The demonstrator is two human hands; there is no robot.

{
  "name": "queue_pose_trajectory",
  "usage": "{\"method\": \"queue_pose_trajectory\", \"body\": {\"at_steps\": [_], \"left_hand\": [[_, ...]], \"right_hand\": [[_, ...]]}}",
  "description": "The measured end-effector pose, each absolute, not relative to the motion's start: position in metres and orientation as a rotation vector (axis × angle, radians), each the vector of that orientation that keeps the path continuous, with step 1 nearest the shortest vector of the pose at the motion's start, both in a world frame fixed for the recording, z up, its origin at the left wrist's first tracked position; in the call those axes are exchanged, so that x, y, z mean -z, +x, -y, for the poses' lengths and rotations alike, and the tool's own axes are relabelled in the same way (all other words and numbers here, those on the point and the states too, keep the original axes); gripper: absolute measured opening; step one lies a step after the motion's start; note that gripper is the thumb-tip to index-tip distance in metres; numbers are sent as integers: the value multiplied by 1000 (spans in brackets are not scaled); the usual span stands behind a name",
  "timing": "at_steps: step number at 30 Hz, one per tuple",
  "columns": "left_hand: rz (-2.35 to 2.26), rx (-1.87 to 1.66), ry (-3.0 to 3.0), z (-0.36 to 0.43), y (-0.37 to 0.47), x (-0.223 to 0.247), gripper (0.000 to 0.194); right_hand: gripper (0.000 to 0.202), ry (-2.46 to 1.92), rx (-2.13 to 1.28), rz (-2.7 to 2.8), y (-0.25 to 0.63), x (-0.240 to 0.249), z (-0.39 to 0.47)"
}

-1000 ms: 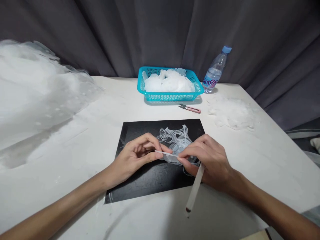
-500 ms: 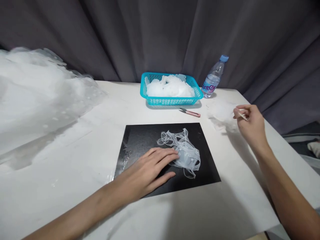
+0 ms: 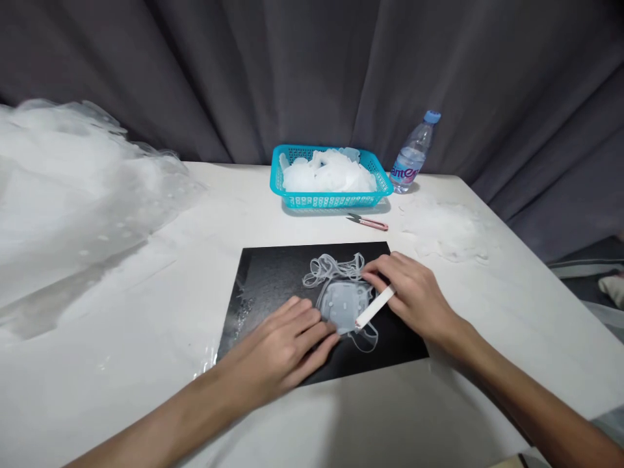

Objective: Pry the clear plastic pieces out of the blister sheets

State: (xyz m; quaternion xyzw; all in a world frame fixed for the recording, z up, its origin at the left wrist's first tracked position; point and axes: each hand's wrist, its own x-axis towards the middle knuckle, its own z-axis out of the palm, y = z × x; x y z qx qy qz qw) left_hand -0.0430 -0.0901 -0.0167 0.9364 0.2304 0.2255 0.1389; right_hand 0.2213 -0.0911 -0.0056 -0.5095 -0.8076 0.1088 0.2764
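Observation:
On a black mat (image 3: 263, 279) lies a translucent, pale sheet-like piece (image 3: 345, 304) with small raised dots and several loose thin strips (image 3: 324, 268) along its far side. My left hand (image 3: 292, 341) pinches the piece's near left edge between thumb and fingers. My right hand (image 3: 414, 289) is closed around a white stick-like tool (image 3: 375, 307), its end pointing down at the right part of the piece. The fingertips of that hand touch the strips at the piece's upper right edge. What kind of tool it is I cannot tell.
A turquoise basket (image 3: 336, 201) of white translucent pieces stands behind the mat, beside a water bottle (image 3: 409, 162). Pink-handled thread snips (image 3: 368, 222) lie before it. Thin translucent scraps (image 3: 446, 227) are at the right; a large white heap (image 3: 73, 208) fills the left.
My right hand has come left from the scraps to the piece, still holding the white tool. The loose strips have been spread away from the piece's middle. My left hand's fingers have curled onto its edge.

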Motion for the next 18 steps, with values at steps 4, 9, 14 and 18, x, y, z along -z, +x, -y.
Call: {"method": "queue_pose_trajectory", "body": {"at_steps": [4, 9, 14, 18], "left_hand": [[-679, -579, 2454, 79, -43, 10, 23], [-761, -498, 2615, 55, -47, 16, 44], [-884, -512, 2733, 54, -53, 20, 38], [-1014, -529, 2781, 60, -53, 19, 39]], "right_hand": [[13, -1268, -707, 1741, 214, 8, 78], [21, -1270, -783, 1669, 214, 16, 68], [33, -1574, -620, 1822, 228, 10, 84], [15, -1498, -728, 2147, 230, 7, 97]]}}
